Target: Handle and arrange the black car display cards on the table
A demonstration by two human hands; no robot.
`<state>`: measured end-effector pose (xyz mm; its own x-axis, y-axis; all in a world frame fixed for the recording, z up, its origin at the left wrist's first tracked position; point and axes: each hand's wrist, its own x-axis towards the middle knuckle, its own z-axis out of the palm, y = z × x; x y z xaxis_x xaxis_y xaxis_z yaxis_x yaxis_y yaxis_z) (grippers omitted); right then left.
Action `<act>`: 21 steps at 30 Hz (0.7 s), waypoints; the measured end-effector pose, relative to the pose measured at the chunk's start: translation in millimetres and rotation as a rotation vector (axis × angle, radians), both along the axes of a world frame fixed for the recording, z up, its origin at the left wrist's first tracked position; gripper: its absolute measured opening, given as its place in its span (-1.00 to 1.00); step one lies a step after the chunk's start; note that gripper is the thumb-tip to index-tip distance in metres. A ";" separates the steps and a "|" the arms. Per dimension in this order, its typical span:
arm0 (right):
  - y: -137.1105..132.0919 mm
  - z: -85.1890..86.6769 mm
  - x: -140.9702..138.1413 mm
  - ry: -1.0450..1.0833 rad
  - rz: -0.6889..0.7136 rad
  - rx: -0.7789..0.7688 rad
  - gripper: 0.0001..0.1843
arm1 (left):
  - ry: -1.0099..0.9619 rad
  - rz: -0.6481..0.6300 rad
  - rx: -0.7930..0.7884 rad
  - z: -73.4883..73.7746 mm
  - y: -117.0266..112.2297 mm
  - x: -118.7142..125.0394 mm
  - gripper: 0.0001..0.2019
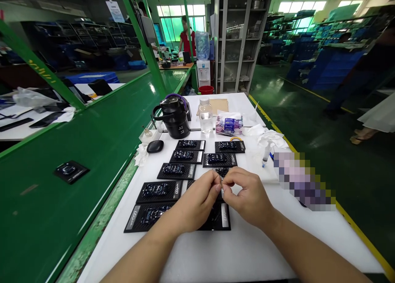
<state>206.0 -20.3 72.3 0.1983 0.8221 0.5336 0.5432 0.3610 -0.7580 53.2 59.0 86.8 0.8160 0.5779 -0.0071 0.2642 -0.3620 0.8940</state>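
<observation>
Over the white table [216, 254] my left hand [197, 200] and my right hand [247, 196] meet fingertip to fingertip, both pinched on something tiny and pale that I cannot make out. Beneath them lie several black cards [160, 190], each with a dark glossy part in the middle, set out in two columns. The hands cover part of the near cards. One more such card [70, 171] lies alone on the green conveyor [92, 143] to the left.
At the table's far end stand a black kettle [174, 116], a clear water bottle [205, 115], a snack bag [229, 124] and crumpled tissues [271, 139]. A syringe [266, 155] lies right; a black oval case [155, 146] lies left. A person [187, 38] stands far back.
</observation>
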 end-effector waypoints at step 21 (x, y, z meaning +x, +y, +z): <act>9.7 -4.3 8.0 0.656 0.105 -0.471 -0.80 | -0.295 0.223 0.545 -9.2 -2.5 1.8 -0.96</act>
